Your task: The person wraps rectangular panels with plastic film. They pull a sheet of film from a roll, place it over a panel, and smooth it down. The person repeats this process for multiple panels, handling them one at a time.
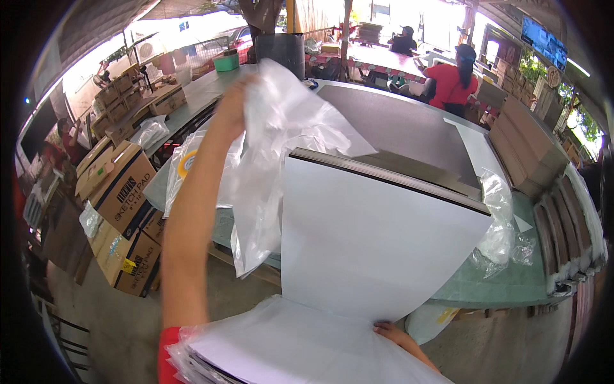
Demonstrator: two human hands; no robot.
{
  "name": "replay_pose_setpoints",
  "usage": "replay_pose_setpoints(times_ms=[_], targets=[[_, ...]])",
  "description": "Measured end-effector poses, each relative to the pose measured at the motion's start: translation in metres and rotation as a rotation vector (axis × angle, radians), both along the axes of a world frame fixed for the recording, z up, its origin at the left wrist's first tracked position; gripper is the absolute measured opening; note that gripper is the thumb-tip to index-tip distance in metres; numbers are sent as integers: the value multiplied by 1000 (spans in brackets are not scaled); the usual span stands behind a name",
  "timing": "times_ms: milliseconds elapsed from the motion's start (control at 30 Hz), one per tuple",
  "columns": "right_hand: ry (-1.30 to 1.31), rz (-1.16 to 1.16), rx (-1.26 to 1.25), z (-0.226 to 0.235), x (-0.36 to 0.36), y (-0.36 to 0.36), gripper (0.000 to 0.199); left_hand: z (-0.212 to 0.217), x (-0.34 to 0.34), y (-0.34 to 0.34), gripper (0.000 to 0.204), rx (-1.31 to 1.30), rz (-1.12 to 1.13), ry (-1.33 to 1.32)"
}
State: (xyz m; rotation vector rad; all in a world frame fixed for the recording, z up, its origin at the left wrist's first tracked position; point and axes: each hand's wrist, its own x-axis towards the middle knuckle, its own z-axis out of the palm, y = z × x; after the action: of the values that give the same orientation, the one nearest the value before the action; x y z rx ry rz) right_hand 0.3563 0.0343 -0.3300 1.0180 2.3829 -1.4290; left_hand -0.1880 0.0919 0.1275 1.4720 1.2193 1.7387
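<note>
Raised at the upper left, my left hand (242,96) is closed on a crumpled clear plastic bag (281,105); the hand is slightly blurred. The bag hangs down beside a thick white-faced stack of sheets (371,237), which stands tilted against the table edge with a dark band along its top. My right hand (391,331) has its fingers closed at the lower right edge of that stack, partly hidden behind plastic. Close to my body lies another white stack in clear plastic (256,342), its layered edges showing at the left.
A green-topped table (460,281) carries a large dark board (396,118), crumpled plastic (495,224) and a tape roll (187,163). Cardboard boxes (121,185) are piled at left. Brown board stacks (527,147) stand at right. A person in red (453,83) works farther back.
</note>
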Motion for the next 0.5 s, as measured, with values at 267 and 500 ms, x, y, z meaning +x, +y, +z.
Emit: replay_pose_setpoints(times_ms=[267, 500], targets=[[-77, -179, -124, 40, -20, -10, 55, 60, 27, -48, 40, 306, 79, -18], [-92, -123, -61, 47, -20, -5, 51, -82, -29, -23, 43, -367, 345, 196]])
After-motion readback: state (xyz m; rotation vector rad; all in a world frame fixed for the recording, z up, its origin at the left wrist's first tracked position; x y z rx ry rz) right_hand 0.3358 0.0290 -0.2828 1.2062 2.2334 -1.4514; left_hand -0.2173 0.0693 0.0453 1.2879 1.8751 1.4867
